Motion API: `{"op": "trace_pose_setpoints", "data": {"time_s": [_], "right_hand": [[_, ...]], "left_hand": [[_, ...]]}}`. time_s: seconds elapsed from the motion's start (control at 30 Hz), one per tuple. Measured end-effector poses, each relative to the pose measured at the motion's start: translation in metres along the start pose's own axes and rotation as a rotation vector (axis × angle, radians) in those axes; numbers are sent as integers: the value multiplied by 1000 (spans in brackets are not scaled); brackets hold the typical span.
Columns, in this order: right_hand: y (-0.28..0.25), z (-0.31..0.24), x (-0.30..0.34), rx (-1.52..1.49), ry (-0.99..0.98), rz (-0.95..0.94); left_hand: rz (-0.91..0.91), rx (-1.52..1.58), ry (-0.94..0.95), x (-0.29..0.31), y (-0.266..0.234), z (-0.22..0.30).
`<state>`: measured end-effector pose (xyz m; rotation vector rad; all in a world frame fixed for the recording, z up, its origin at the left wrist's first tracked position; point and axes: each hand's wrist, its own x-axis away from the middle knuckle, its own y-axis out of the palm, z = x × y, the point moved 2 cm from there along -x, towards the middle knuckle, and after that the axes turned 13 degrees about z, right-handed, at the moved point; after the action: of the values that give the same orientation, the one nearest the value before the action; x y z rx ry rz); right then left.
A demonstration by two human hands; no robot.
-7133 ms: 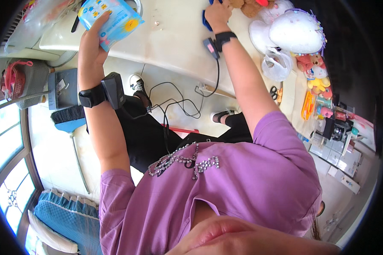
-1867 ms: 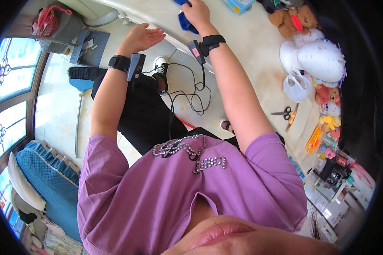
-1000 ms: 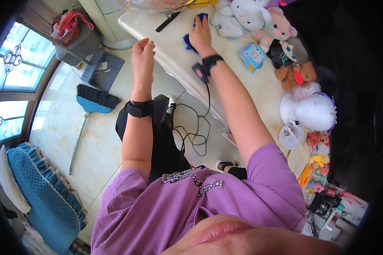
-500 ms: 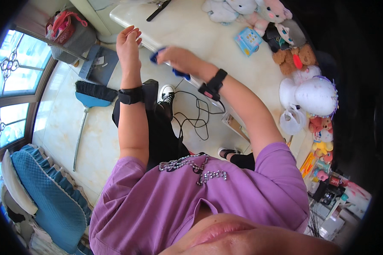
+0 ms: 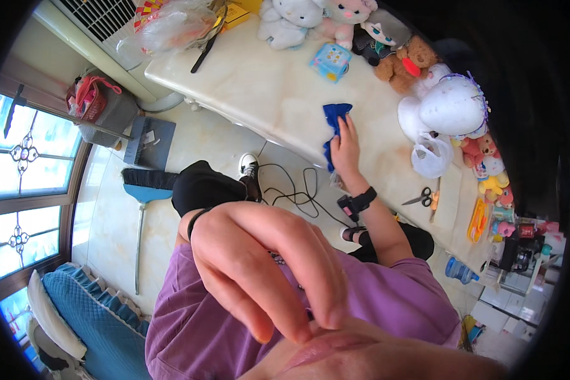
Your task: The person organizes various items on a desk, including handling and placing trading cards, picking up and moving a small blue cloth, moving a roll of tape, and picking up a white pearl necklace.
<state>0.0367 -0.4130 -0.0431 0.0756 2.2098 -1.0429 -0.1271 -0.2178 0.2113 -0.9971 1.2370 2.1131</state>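
Observation:
My right hand [image 5: 346,151] is at the near edge of the white marble-like table, its fingers closed on a dark blue cloth [image 5: 337,113]. Part of the cloth lies on the tabletop; the rest hangs down beside the hand at the edge. Raised close to the camera in front of my chest, my left hand [image 5: 266,263] looks large, with its fingers loosely bent and apart and nothing seen in them. The thumb is not clearly visible. A dark band circles each wrist.
On the table [image 5: 266,95] are plush toys [image 5: 291,22], a blue packet [image 5: 331,61], a white head-shaped form [image 5: 446,109], a plastic bag [image 5: 432,156] and scissors [image 5: 422,197]. A cable [image 5: 297,193] lies on the floor. A broom [image 5: 147,190] and dustpan [image 5: 151,142] stand left.
My left hand has come from beyond the table's left corner back toward the camera. My right hand has moved right along the table edge with the blue cloth, and the view has shifted.

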Motion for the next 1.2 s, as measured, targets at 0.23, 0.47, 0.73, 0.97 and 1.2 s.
{"op": "trace_pose_setpoints", "data": {"time_s": [0.23, 0.47, 0.73, 0.97, 1.2], "right_hand": [[81, -93, -30, -216, -243, -143], [165, -147, -66, -394, -574, -185], [127, -104, -140, 1, -662, -77], [182, -182, -191, -1049, 949, -811], [261, -218, -199, -1337, 958, -690]], "left_hand": [[34, -122, 70, 8, -10, 12], [78, -216, 175, 17, -16, 25], [41, -317, 306, 29, -34, 58], [347, -371, 376, 54, -65, 110], [586, -408, 532, 70, -96, 140]]}}
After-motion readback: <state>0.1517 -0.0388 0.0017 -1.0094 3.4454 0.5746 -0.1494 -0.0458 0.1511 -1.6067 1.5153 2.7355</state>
